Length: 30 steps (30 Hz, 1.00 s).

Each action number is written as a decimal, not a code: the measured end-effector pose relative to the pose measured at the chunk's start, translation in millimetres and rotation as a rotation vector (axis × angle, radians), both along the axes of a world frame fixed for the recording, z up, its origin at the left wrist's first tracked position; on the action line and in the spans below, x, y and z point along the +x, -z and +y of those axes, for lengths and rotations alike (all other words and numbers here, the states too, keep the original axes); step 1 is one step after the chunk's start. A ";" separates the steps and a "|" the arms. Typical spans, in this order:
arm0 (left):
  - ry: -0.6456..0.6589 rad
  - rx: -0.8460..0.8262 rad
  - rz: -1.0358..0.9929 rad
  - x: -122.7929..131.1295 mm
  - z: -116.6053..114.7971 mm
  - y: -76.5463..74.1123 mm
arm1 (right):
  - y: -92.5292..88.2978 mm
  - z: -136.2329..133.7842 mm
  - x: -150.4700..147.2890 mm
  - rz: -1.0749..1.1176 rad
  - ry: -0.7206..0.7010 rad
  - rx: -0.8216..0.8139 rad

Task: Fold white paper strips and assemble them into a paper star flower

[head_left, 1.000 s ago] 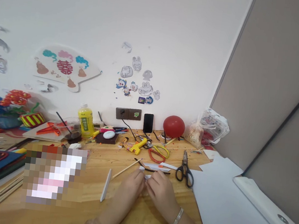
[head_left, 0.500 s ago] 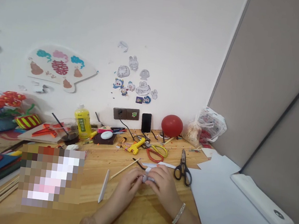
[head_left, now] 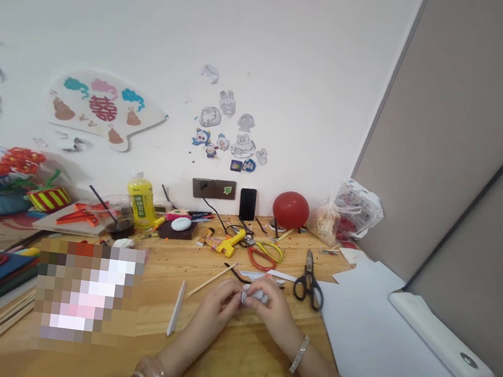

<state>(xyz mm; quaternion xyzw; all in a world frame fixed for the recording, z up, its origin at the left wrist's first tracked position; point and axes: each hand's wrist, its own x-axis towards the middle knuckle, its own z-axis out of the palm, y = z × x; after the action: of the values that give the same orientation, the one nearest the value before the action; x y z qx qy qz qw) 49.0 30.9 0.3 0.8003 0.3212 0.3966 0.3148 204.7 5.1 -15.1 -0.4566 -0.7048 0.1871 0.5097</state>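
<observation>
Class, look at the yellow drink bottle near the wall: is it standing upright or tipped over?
Upright: the bottle has its white cap at the top, and its body rises from the table.

L hand (head_left: pixel 218 302) & R hand (head_left: pixel 275 311) meet over wood table (head_left: pixel 229 366), fingertips pinching a small white paper pc (head_left: pixel 244 296) btwn them. Folded-looking white strip (head_left: pixel 176 309) lies just L of L hand, thin wood stick (head_left: pixel 208 281) nr it, angled. Black scissors (head_left: pixel 308 281) R of R hand, next to lg white paper sheets (head_left: pixel 379 345) w/ long white case (head_left: pixel 435 333) at their edge. Behind: yellow glue gun (head_left: pixel 230 245), red/yellow-handled scissors (head_left: pixel 262 267), upright phone (head_left: pixel 248 204) by wall (head_left: pixel 321 68), red balloon (head_left: pixel 290 210). Back L: yellow drink bottle (head_left: pixel 140 202), cup of dark liquid (head_left: pixel 120 229) w/ black straw (head_left: pixel 101 201). Front L: pixelated patch (head_left: pixel 86 297), can't tell what's under.
</observation>
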 end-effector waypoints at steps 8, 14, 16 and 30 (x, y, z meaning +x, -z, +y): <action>0.004 -0.089 -0.064 3.0 -3.4 0.1 | 1.2 -4.5 -2.2 -0.090 0.018 0.076; -0.082 -0.189 -0.187 10.1 -8.0 5.3 | -0.2 -10.6 -10.5 -0.301 0.184 0.162; -0.126 -0.216 -0.247 14.2 -10.9 7.1 | -1.1 -13.0 -12.7 -0.357 0.277 0.187; -0.063 -0.408 -0.422 19.4 -14.7 8.1 | -1.3 -12.0 -7.6 -0.196 0.300 0.172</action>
<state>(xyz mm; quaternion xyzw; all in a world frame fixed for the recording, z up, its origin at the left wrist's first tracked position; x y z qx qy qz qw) 68.4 16.3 -7.7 0.6099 0.3461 0.4912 0.5167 197.1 -6.9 -13.8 -0.5273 -0.6885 0.0029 0.4980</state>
